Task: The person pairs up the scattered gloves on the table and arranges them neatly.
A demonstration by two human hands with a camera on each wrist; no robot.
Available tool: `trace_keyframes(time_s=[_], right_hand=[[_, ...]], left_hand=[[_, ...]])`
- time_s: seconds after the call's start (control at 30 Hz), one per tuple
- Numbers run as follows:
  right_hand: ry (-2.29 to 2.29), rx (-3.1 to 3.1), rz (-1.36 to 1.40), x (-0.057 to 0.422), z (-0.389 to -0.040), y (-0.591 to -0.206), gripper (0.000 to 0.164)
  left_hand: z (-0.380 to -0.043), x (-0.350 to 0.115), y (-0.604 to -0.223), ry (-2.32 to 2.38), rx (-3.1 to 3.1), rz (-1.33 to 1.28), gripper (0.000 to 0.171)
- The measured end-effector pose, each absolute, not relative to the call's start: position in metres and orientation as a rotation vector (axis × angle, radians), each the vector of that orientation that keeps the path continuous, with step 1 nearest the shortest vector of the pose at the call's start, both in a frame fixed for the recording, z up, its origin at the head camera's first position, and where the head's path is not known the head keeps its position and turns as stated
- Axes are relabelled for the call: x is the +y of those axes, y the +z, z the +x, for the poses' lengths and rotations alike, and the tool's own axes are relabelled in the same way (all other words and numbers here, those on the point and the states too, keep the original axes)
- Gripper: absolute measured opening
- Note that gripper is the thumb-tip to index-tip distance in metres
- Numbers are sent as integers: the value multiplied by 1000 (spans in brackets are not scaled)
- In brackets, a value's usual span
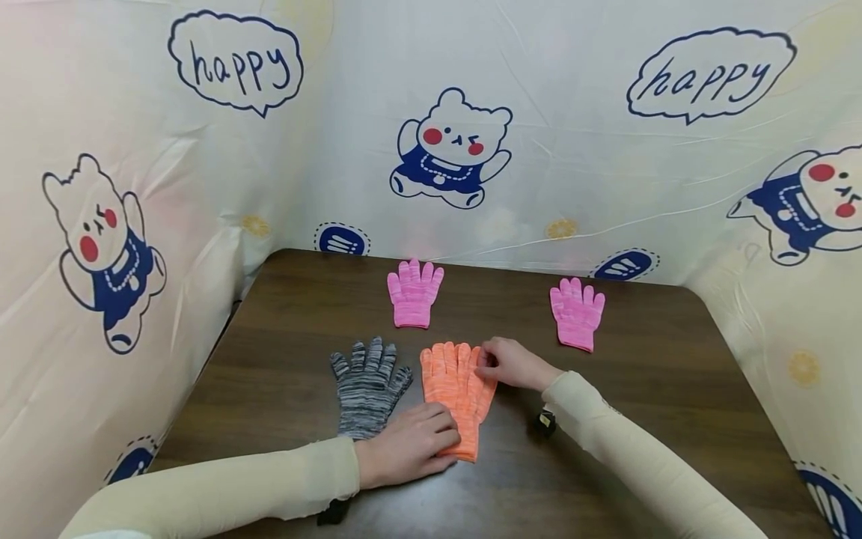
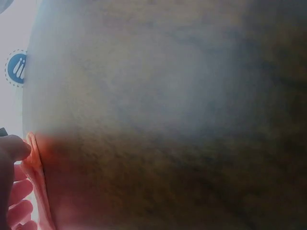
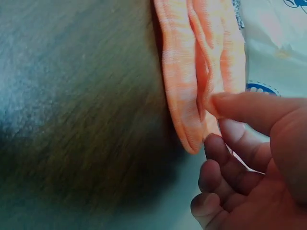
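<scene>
Orange knit gloves [image 1: 453, 385] lie on the table in front of me, one overlapping the other, fingers pointing away. My right hand [image 1: 515, 364] pinches an orange glove at its upper right, by the finger ends; the right wrist view shows thumb and index finger on a fold of the knit. My left hand [image 1: 411, 442] is at the cuff end, thumb and fingers gripping the cuff [image 2: 41, 191]. Left of the orange gloves lies a grey-and-black striped glove [image 1: 367, 385], its cuff partly hidden behind my left hand.
Two pink gloves lie flat farther back, one at the middle [image 1: 413, 296] and one to the right [image 1: 577, 314]. The dark wooden table [image 1: 653, 419] ends at a white printed curtain [image 1: 566, 172] at the back and sides.
</scene>
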State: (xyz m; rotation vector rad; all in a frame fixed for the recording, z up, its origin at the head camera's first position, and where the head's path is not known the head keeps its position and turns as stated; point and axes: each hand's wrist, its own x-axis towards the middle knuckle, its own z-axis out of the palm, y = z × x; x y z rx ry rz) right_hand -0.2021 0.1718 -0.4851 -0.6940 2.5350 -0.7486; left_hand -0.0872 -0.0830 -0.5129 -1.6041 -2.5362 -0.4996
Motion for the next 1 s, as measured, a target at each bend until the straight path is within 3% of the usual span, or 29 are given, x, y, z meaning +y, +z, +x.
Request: trace_keyframes(time_s=[0.73,1.0], right_hand=[[-779,2572,-450,188,-180,-474,14],[-769,2611,-415,191,-178,-467,19]], left_hand=[[-88,-78,-515,-641,-2406,-1598,4],[-89,-77,-515,-619,-2451,-1665,10]])
